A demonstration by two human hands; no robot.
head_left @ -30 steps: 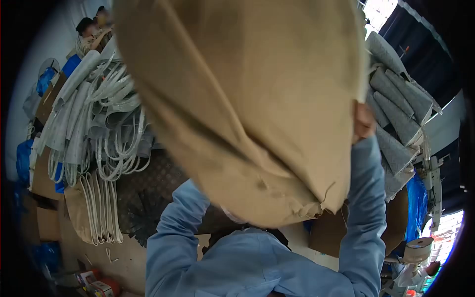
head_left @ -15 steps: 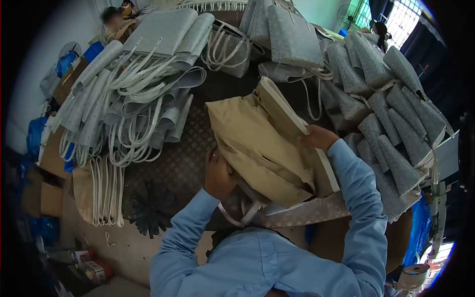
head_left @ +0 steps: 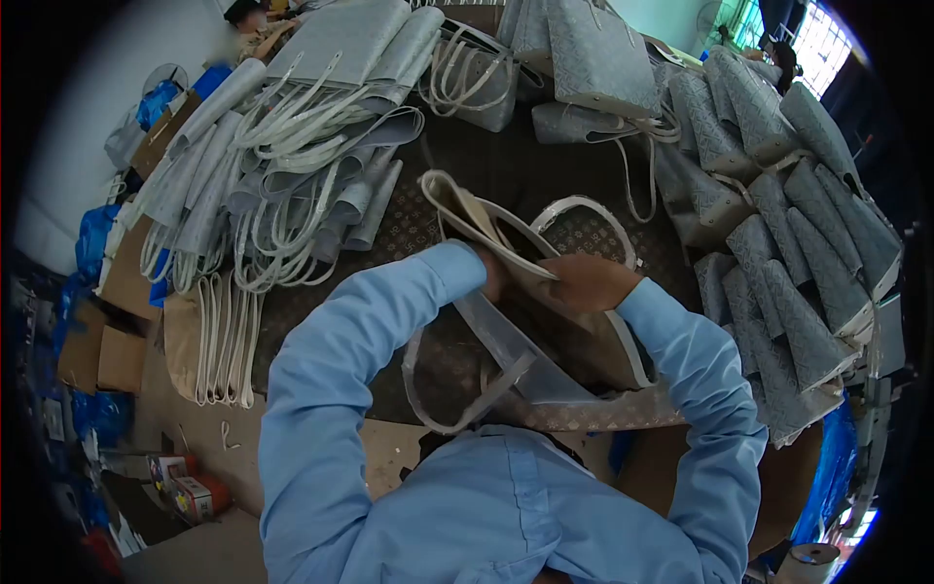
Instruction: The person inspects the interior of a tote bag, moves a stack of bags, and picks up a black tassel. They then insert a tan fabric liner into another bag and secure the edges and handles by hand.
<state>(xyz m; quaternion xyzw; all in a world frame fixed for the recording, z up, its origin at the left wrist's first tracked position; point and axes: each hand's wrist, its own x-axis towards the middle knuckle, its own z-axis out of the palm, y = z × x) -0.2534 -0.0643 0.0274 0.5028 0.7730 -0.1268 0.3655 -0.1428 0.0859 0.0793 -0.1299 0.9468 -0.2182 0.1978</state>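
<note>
A beige fabric lining (head_left: 605, 343) with a pale stiff rim stands in the middle of the table, in front of my body. It sits in or against a grey tote bag (head_left: 530, 368); how deep it goes cannot be told. One bag handle loops towards me, and another curves out on the far side. My right hand (head_left: 589, 282) is closed on the lining's rim. My left hand (head_left: 494, 274) reaches in beside the rim, its fingers hidden behind the fabric.
A heap of grey bag panels with handles (head_left: 302, 146) lies at the left, and stacked grey bags (head_left: 778, 224) at the right. Beige linings (head_left: 209, 341) hang over the left table edge. Another person (head_left: 261, 29) sits at the far left. Cardboard boxes (head_left: 122, 360) stand on the left.
The lining has gone from spread flat between my hands to upright and partly folded. My left hand has moved up and right to its rim. The grey bag's handles now show more.
</note>
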